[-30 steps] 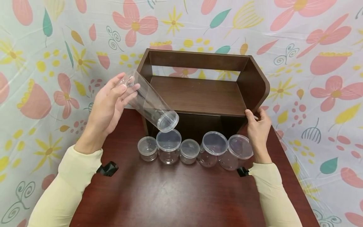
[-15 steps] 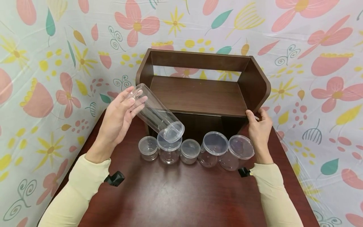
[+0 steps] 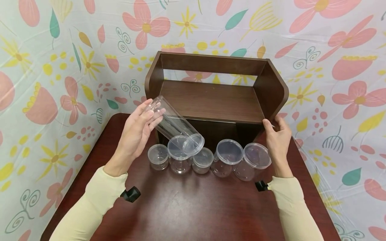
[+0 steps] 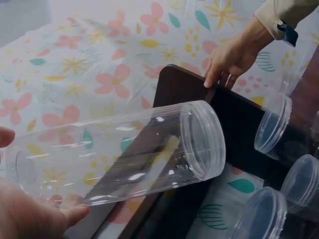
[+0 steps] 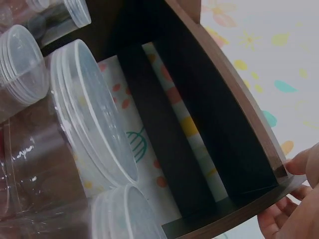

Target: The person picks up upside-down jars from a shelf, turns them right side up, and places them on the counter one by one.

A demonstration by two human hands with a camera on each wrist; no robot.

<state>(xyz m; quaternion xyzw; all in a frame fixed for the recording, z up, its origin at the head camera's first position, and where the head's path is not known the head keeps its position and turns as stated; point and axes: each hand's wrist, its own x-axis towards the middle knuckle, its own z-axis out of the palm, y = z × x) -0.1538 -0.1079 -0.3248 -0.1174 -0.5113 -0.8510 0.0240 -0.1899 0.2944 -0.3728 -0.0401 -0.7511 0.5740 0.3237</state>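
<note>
My left hand [image 3: 134,135] grips a tall clear plastic jar [image 3: 175,121] by its base end. The jar is tilted in the air, its translucent lid [image 4: 212,139] pointing down to the right, and it looks empty. Its lid overlaps the low jars in the head view; whether they touch I cannot tell. On the right, my right hand [image 3: 278,142] pinches the front edge of the dark brown shelf unit [image 3: 211,102], thumb on top, at the corner by the side panel. The right wrist view shows those fingers [image 5: 294,209] around the board's edge.
Several clear lidded jars stand in a row before the shelf unit: a small jar [image 3: 158,162] at the left, a small jar [image 3: 202,163] mid-row, and larger jars [image 3: 227,155] to the right. Dark red table [image 3: 193,207] extends in front. Flowered cloth [image 3: 72,100] hangs behind.
My left hand has carried the tall jar down and to the right, so its lid now overlaps the row of jars. My right hand stays on the shelf edge.
</note>
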